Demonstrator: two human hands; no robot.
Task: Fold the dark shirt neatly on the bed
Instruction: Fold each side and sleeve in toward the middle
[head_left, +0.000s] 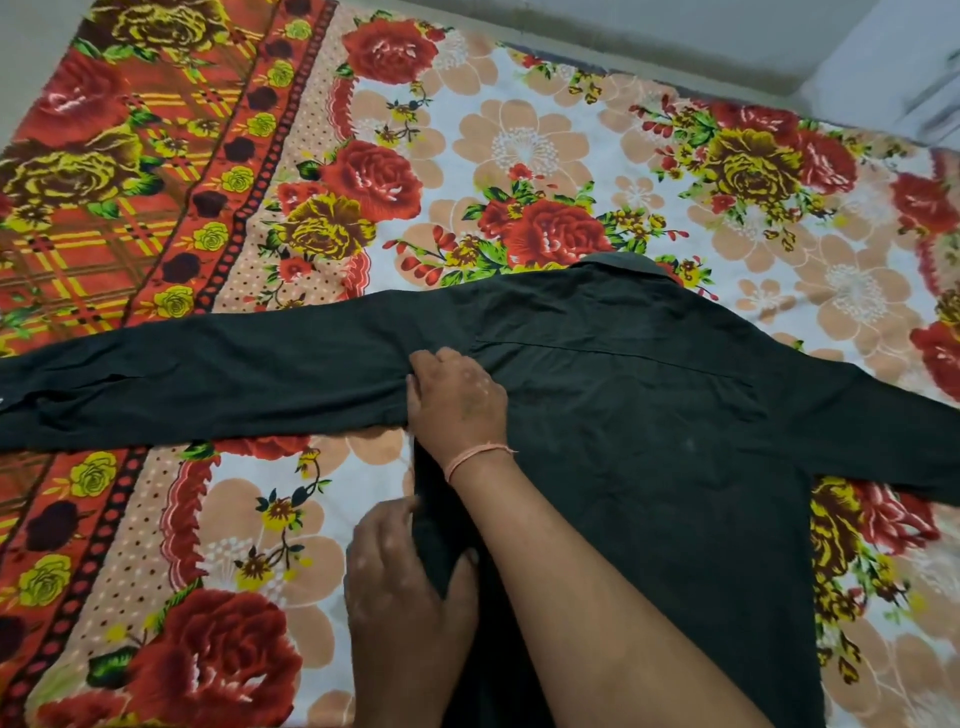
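Note:
The dark shirt (649, 426) lies back-up on the bed, collar at the far side, both long sleeves spread out to the left and right. My right hand (457, 400) rests at the left armpit where sleeve meets body, fingers curled on the cloth edge. My left hand (400, 582) is nearer to me at the shirt's left side edge, thumb and fingers pinching the dark fabric. The shirt's lower hem is hidden under my right forearm and out of frame.
A floral bedsheet (519, 150) with red and yellow roses covers the bed; a red plaid border (93, 249) runs along the left. A grey wall and floor strip (649, 36) lies beyond the far edge of the bed.

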